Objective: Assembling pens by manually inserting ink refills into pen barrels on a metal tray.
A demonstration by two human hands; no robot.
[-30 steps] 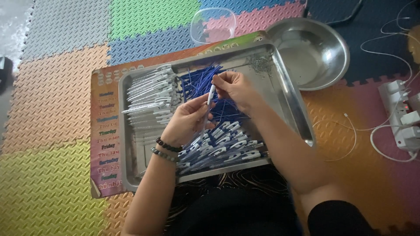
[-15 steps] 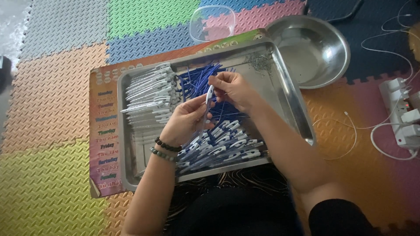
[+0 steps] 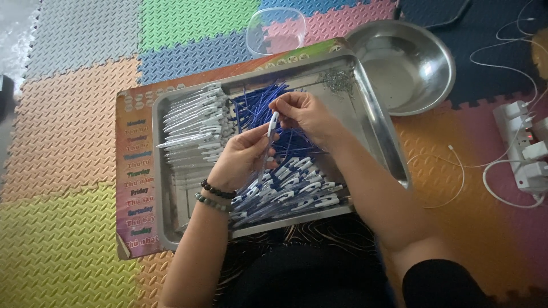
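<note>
Above middle of steel tray: left hand pinching clear pen barrel, right hand gripping its white top end. Looks light, stiff, slick plastic; best held mid-barrel. Blue refills behind, finished pens at near edge.

The floor is covered in interlocking foam mats with a raised tread pattern, each tile a different colour: grey at the far left, green and blue beyond, orange in the middle left, yellow at the near left, pink and dark navy at the far right, orange and magenta at the near right. A white power strip lies on the mats at the right edge, with thin white cables trailing from it. Light is soft and even, brightest at the far left corner.
</note>
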